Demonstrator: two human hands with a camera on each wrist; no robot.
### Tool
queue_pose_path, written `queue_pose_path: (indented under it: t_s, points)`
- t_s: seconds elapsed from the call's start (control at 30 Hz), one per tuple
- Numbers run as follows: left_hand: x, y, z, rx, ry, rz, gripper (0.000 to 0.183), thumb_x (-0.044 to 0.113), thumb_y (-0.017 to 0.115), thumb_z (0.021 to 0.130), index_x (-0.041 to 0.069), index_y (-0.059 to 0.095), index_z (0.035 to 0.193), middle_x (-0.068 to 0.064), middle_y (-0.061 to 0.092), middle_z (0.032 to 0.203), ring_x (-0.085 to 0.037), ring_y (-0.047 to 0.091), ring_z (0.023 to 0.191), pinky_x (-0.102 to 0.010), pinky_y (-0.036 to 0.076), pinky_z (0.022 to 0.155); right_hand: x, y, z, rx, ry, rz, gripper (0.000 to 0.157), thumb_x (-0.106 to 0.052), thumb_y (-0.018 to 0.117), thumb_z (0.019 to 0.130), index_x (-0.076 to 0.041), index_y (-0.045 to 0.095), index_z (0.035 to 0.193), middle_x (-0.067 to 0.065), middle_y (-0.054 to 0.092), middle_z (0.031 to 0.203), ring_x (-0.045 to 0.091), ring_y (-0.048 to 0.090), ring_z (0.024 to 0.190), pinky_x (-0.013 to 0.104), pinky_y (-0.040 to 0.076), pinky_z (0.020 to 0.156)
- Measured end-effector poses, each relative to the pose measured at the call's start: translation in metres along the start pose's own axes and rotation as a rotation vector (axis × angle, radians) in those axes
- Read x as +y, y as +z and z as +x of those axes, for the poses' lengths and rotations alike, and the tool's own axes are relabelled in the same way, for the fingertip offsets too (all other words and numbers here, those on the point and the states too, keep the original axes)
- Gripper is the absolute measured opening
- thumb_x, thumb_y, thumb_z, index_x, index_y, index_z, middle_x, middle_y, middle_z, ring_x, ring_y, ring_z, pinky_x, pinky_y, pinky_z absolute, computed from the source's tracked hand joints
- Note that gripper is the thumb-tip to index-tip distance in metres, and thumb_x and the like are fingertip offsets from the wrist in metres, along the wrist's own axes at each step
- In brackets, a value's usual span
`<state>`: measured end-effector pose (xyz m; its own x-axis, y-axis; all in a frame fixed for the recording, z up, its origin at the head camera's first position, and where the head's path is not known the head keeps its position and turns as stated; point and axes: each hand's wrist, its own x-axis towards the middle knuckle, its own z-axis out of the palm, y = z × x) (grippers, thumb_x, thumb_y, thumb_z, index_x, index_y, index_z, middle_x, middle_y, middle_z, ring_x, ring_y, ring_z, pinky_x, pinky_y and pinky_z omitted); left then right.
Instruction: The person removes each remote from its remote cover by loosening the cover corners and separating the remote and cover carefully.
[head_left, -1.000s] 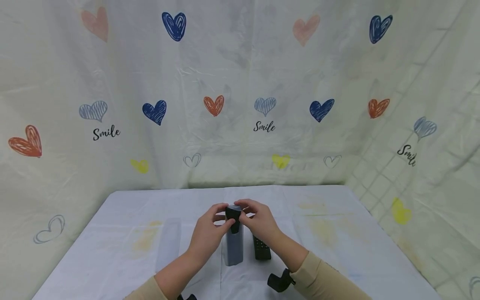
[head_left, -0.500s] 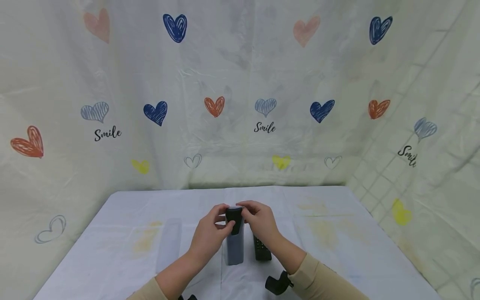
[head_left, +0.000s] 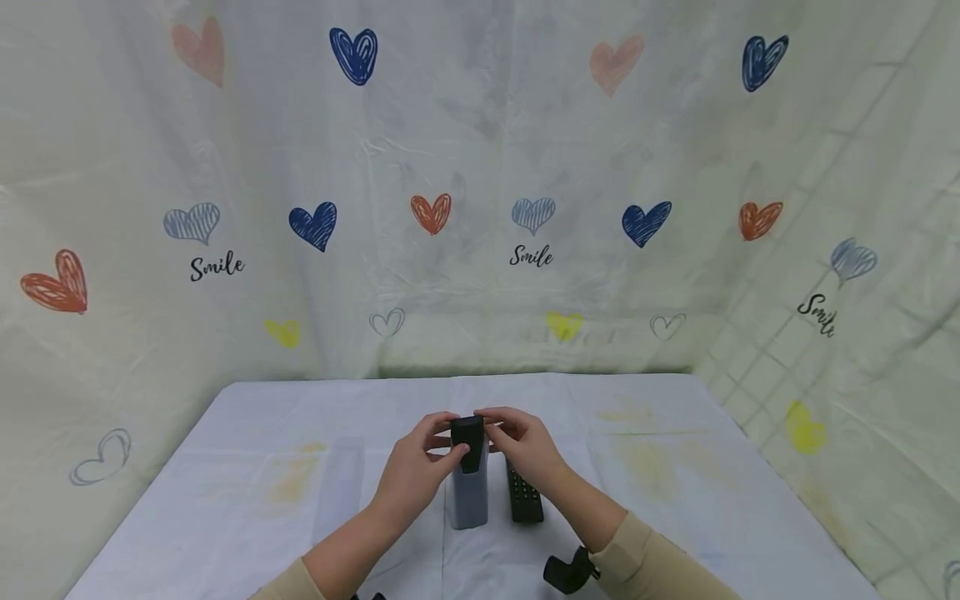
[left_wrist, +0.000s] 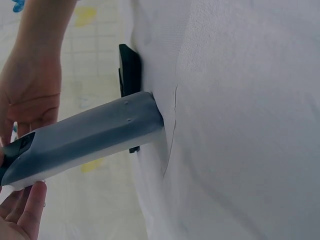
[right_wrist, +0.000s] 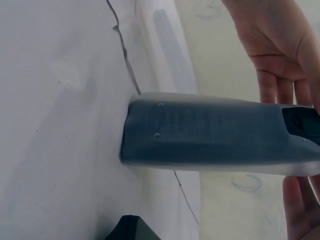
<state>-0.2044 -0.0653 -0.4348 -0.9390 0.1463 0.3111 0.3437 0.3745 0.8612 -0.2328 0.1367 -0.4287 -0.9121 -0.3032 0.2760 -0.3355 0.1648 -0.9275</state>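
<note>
A dark remote control in a translucent grey sleeve [head_left: 469, 500] stands upright on the white table between my hands. Its bare black end [head_left: 468, 437] faces up through an opening in the sleeve. My left hand [head_left: 416, 458] grips the top from the left, thumb across the black part and fingers behind. From the right, my right hand [head_left: 525, 442] pinches the upper edge of the sleeve. The left wrist view shows the sleeve [left_wrist: 90, 135] running down to the cloth, and the right wrist view shows its broad side [right_wrist: 215, 135]. Some fingertips are hidden behind it.
A second black remote control [head_left: 525, 498] with rows of buttons lies just right of the sleeve. A faint clear strip [head_left: 339, 479] is on the table at left. Near the right cuff sits a black object [head_left: 567, 572]. Behind hangs a heart-printed curtain [head_left: 480, 167].
The pale sleeve edge seen above the black end is out of sight now, and more of the black end shows. Both hands have lowered slightly, still at the top.
</note>
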Motion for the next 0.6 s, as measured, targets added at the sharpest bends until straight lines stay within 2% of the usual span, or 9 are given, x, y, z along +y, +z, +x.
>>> queue_pose_path:
  t_s: [0.13, 0.27, 0.43, 0.5, 0.6]
  points:
    - [-0.0009, 0.0005, 0.0005, -0.007, -0.028, -0.039, 0.048, 0.038, 0.075, 0.089, 0.024, 0.059, 0.131, 0.003, 0.065, 0.125, -0.016, 0.067, 0.105, -0.029, 0.057, 0.082, 0.0016, -0.002, -0.003, 0.009, -0.019, 0.007, 0.035, -0.014, 0.066, 0.096, -0.002, 0.064, 0.129, 0.017, 0.064, 0.124, 0.015, 0.069, 0.096, 0.033, 0.058, 0.081]
    - [-0.0011, 0.0005, 0.0012, -0.004, -0.051, -0.057, 0.048, 0.037, 0.076, 0.088, 0.028, 0.059, 0.132, 0.007, 0.06, 0.132, -0.018, 0.064, 0.113, -0.03, 0.057, 0.082, 0.0023, -0.002, -0.0037, 0.012, -0.035, -0.017, 0.036, -0.014, 0.069, 0.094, -0.006, 0.065, 0.129, 0.016, 0.063, 0.126, 0.014, 0.069, 0.096, 0.035, 0.058, 0.08]
    - [-0.0012, 0.0002, 0.0027, 0.031, 0.03, -0.01, 0.044, 0.03, 0.077, 0.088, 0.025, 0.062, 0.128, 0.01, 0.058, 0.128, -0.016, 0.06, 0.115, -0.036, 0.055, 0.089, 0.0041, -0.0023, -0.0032, 0.008, -0.043, -0.001, 0.037, -0.007, 0.067, 0.094, -0.002, 0.063, 0.13, 0.017, 0.061, 0.128, 0.012, 0.068, 0.094, 0.048, 0.057, 0.082]
    - [-0.0014, 0.0, 0.0031, 0.053, 0.059, 0.035, 0.042, 0.03, 0.078, 0.087, 0.024, 0.064, 0.126, 0.011, 0.06, 0.122, -0.014, 0.058, 0.111, -0.039, 0.054, 0.091, 0.0048, -0.0026, -0.003, 0.004, -0.04, 0.003, 0.038, -0.006, 0.067, 0.094, 0.0, 0.062, 0.131, 0.018, 0.062, 0.128, 0.009, 0.068, 0.093, 0.046, 0.057, 0.082]
    - [-0.0013, -0.0003, 0.004, 0.078, 0.077, 0.082, 0.04, 0.031, 0.078, 0.086, 0.025, 0.066, 0.125, 0.014, 0.062, 0.117, -0.011, 0.056, 0.106, -0.04, 0.051, 0.089, 0.005, -0.0033, -0.0032, -0.005, -0.031, 0.003, 0.038, -0.008, 0.068, 0.094, -0.001, 0.062, 0.131, 0.018, 0.062, 0.128, 0.009, 0.068, 0.094, 0.036, 0.058, 0.082]
